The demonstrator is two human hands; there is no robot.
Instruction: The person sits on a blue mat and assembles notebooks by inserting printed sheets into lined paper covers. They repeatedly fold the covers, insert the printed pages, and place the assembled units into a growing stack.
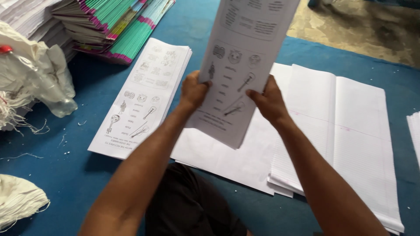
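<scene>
Both my hands hold up a thick bundle of printed sheets (238,65) with line drawings on it, lifted off the blue floor covering (87,153). My left hand (192,89) grips its left edge and my right hand (267,100) grips its right edge. Below and to the left lies a flat stack of the same printed sheets (140,96). Under the raised bundle lie blank white sheets (218,150), and to the right a stack of ruled paper (345,131).
Piles of bound books with green and pink spines (113,26) stand at the back left beside white paper stacks (26,15). A clear plastic bottle (43,83) rests on a white woven sack (17,70). Another sack (17,199) lies near left.
</scene>
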